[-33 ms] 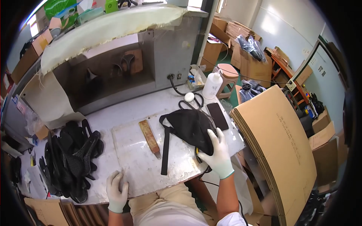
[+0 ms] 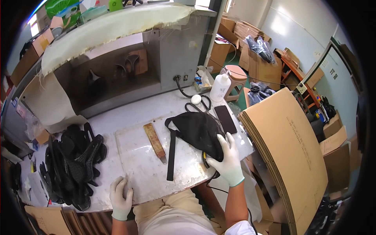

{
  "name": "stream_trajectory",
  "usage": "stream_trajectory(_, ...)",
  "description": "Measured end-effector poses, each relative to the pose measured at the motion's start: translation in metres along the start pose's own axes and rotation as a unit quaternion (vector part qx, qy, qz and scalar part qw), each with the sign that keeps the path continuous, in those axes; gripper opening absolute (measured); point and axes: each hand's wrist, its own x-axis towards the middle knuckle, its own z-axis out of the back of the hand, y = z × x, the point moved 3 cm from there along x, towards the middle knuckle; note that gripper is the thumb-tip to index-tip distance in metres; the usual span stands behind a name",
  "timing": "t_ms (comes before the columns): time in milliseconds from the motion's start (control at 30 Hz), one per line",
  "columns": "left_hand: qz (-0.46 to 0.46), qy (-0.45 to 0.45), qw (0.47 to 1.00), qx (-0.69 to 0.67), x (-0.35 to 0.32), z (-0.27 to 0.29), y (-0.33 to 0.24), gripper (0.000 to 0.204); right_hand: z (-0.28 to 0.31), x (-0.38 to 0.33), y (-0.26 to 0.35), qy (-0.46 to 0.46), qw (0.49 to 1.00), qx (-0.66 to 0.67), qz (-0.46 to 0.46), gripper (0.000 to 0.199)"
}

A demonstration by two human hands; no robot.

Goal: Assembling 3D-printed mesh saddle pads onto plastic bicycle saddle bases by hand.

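Note:
My right hand point(image 2: 228, 162), in a white glove, grips the right edge of a black fabric piece point(image 2: 196, 131). Its thumb lies at the near side and the fingers reach over the far side. A flat black strap trails from the fabric toward the table's front edge. Partly under the fabric are black-handled scissors point(image 2: 205, 102). My left hand point(image 2: 121, 197), also gloved, rests empty at the front edge with fingers loosely curved and the thumb apart. Between the hands and farther back lies a rusty, flat bar-shaped tool point(image 2: 155, 141).
Black mesh pieces point(image 2: 74, 164) are heaped at the left of the white table point(image 2: 113, 137). A phone point(image 2: 225, 119) and a white bottle point(image 2: 220, 88) stand by the right edge. Behind is a grey box-like bench unit point(image 2: 176, 51); large cardboard sheets point(image 2: 286, 152) lean at the right.

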Motion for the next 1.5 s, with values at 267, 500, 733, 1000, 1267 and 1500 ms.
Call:
stream_trajectory(267,-0.022,0.018,0.999,-0.040,-0.003,0.009,-0.003,0.038,0.004,-0.047,0.054,-0.138,0.986,0.076,0.050,0.048)
stream_trajectory(500,-0.057,0.024,0.994,-0.086,-0.004,0.016,-0.004,0.040,-0.059,-0.050,0.095,-0.064,0.987,0.147,0.009,0.039)
stream_trajectory(733,-0.050,0.032,0.992,-0.111,-0.004,0.018,-0.003,0.037,-0.140,0.014,0.142,0.081,0.980,-0.087,0.158,0.059)
stream_trajectory(1000,-0.010,0.002,0.996,-0.094,-0.007,0.020,0.003,0.038,-0.195,0.071,0.138,0.164,0.956,-0.217,0.111,0.042)
stream_trajectory(1267,-0.021,0.021,0.998,-0.056,0.001,0.019,-0.003,0.038,-0.180,0.122,0.116,0.070,0.965,-0.244,0.067,0.027)
stream_trajectory(1500,-0.050,0.037,0.994,-0.086,0.070,0.044,-0.026,0.038,-0.120,0.016,0.142,0.093,0.958,0.081,0.257,0.028)
